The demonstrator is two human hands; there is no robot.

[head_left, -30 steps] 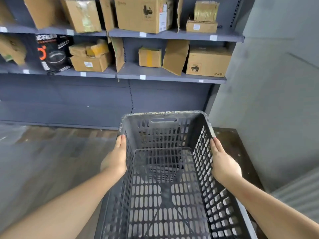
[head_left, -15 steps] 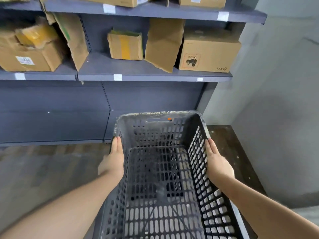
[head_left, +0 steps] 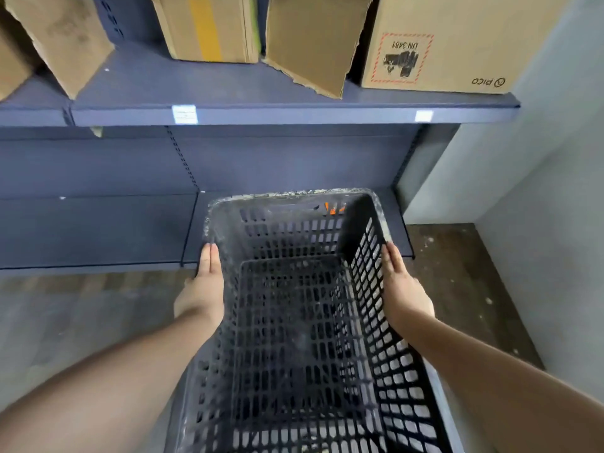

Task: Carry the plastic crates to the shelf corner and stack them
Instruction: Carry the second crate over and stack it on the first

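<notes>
1. Holding position in front of the shelf unit (head_left: 261, 165), a person carries one dark plastic crate (head_left: 304, 322) between both hands.
2. Left hand (head_left: 202, 289): fingers straight, pressed flat against the outside of the crate's left wall, just below the rim.
3. Right hand (head_left: 403, 289): fingers straight, laid flat against the outside of the right wall, opposite the left hand.
4. Crate: off the floor (head_left: 81, 322), open side up, nothing inside; its slotted walls and base are dusty, and the far rim is crusted with pale grit.
5. Location: the crate's far end hangs over the low base shelf (head_left: 98, 230), near the corner where the shelving meets the wall (head_left: 539, 191).
6. Upper shelf: cardboard boxes (head_left: 441, 44) stand in a row, one bearing an upside-down "UN 3481" label.
</notes>
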